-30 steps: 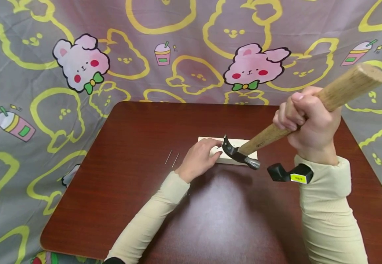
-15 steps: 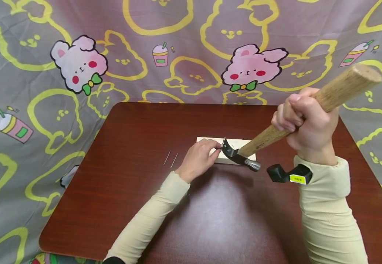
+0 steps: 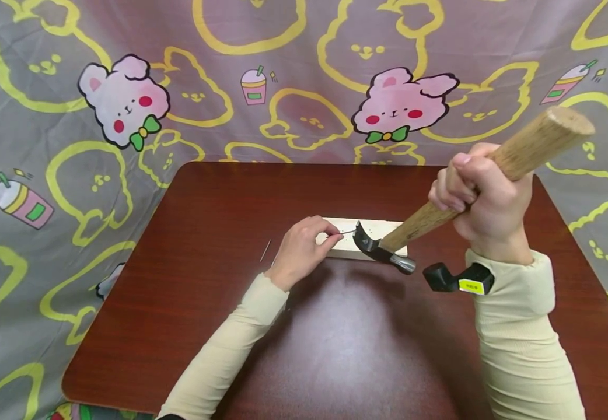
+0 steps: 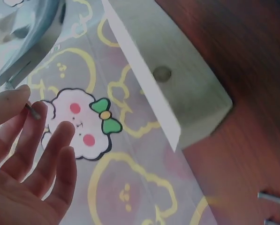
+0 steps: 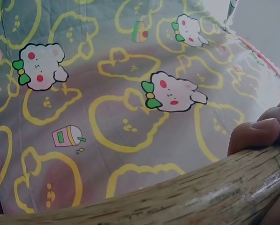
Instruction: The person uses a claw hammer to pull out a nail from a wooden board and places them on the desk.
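Note:
My right hand [image 3: 488, 198] grips the wooden handle of a claw hammer [image 3: 425, 224], whose black head hangs low with the claw toward my left hand [image 3: 300, 248]. Between thumb and forefinger, the left hand pinches a thin nail [image 3: 347, 233] whose far end meets the claw; whether it is caught in the slot, I cannot tell. In the left wrist view the nail's near end [image 4: 33, 111] sticks out past the fingertips. Behind the hammer head lies a pale wooden block [image 3: 335, 254] with small dark marks on top. Right fingers [image 5: 254, 133] wrap the handle in the right wrist view.
Left of the left hand, a loose nail [image 3: 265, 251] lies on the dark red-brown table [image 3: 220, 204]; a second one is mostly hidden by the hand. A round hole [image 4: 162, 73] shows in the block. A patterned curtain [image 3: 304, 76] surrounds the table's far side.
My left hand has drawn back left from the hammer claw, so the pinched nail shows more and one loose nail is nearly covered. The hammer's handle end has dipped slightly.

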Motion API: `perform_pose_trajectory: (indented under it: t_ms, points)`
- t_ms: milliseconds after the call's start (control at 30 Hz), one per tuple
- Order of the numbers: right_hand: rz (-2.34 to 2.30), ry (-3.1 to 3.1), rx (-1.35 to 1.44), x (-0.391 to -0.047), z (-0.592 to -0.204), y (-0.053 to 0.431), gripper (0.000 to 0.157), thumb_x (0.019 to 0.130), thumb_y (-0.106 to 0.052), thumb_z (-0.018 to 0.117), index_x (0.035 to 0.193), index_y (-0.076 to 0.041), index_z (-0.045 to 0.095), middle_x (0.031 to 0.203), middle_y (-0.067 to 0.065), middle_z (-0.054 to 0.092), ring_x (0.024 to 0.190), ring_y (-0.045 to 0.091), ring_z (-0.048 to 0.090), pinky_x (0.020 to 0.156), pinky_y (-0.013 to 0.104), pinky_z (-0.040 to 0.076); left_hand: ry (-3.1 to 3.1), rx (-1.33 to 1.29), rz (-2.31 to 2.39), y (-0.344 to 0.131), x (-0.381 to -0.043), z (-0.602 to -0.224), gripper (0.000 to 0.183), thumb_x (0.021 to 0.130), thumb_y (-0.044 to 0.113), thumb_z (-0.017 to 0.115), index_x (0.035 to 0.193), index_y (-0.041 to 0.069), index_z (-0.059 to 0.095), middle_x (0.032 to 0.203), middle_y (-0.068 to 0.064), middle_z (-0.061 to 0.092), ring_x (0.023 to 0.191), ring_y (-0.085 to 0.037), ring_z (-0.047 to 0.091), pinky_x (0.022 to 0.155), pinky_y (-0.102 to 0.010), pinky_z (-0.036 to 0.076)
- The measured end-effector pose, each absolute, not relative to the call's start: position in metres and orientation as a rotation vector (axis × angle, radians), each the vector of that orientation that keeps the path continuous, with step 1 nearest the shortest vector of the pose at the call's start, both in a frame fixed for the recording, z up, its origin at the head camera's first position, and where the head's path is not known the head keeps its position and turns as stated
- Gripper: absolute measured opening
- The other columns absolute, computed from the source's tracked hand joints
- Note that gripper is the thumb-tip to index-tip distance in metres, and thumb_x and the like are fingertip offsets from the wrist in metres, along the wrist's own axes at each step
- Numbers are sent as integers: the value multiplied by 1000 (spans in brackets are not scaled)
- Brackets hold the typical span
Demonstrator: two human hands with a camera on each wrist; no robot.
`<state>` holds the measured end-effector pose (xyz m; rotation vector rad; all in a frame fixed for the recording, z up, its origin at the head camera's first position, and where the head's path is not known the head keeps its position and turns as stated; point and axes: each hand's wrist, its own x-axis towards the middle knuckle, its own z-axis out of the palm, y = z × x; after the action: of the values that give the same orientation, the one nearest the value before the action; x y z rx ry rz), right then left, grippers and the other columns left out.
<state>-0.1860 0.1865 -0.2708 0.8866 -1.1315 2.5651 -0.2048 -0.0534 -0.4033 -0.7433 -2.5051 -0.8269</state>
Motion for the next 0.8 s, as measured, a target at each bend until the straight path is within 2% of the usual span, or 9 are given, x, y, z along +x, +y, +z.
perform_pose_trajectory:
  t_ms: [167,267,567,800]
  points:
    - [2566,-1131,897,-187,-273,183,34,83,12,42,53,0,31,41,3,25,33,15,23,33,30,16,-2497,-701,-817,-68,-204,-400,5,86,19,72,87,14,74,82,4,69,78,-14,62,70,-29,51]
    - [2566,-1147,914,-188,-275,181,35,83,12,43,53,-1,30,41,3,24,34,15,23,33,31,16,-2555,-575,-784,-83,-205,-402,7,87,20,71,88,14,74,83,2,67,77,-16,60,70,-32,51]
    - [2561,-1156,914,-181,-274,186,35,84,14,41,53,0,32,42,4,25,34,16,23,33,30,16,-2877,-60,-660,-169,-219,-421,14,88,22,67,90,11,74,92,-13,73,83,-35,68,68,-50,53]
    - [2546,-1184,900,-178,-276,191,34,84,16,39,53,2,34,42,4,25,34,16,22,33,31,17,-3104,122,-573,-202,-219,-438,15,88,22,67,88,9,74,94,-16,73,86,-38,68,71,-52,52]
